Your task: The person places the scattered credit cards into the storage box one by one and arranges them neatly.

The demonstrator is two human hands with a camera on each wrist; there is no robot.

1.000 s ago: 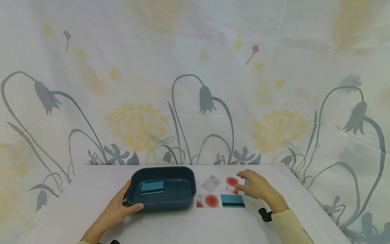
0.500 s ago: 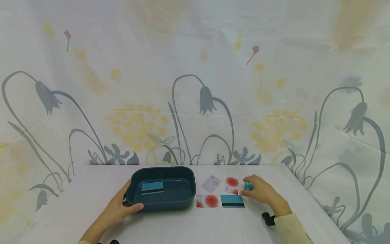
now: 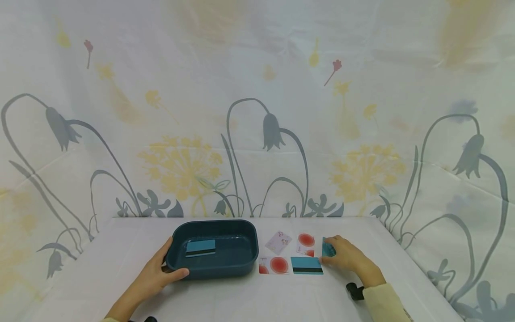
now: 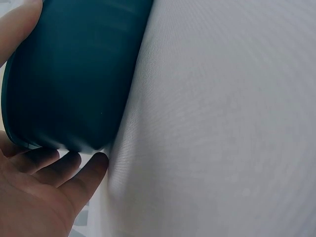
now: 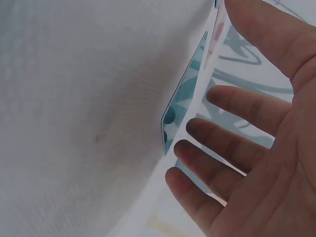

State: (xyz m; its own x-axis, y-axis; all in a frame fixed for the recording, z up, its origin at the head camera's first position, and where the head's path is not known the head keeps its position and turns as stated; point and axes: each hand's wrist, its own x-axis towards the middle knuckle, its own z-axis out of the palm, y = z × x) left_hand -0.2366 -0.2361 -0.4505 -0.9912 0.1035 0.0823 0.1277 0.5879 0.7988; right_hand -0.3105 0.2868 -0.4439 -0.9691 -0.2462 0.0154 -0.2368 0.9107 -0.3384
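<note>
My left hand (image 3: 154,273) grips the left end of a dark teal basin (image 3: 217,270), thumb at the front side and fingers along the end wall, as the left wrist view also shows. Inside the basin lies a blue card (image 3: 200,247) with a black stripe. Over at the right, my right hand (image 3: 348,256) is low over a teal patterned card (image 3: 328,248) and covers part of it. In the right wrist view that card (image 5: 181,96) lies on the cloth, with the thumb and spread, slightly bent fingers around its edge, nothing pinched between them.
Between basin and right hand lie a striped blue card (image 3: 307,265), two red-and-white cards, the front one (image 3: 278,265) and the back one (image 3: 306,241), and a pale tilted card (image 3: 278,242). A flowered curtain (image 3: 257,134) hangs behind the white-covered table (image 3: 241,299).
My right hand has moved down and slightly right from above the red-and-white card to the teal card. The left hand and basin stay as they were.
</note>
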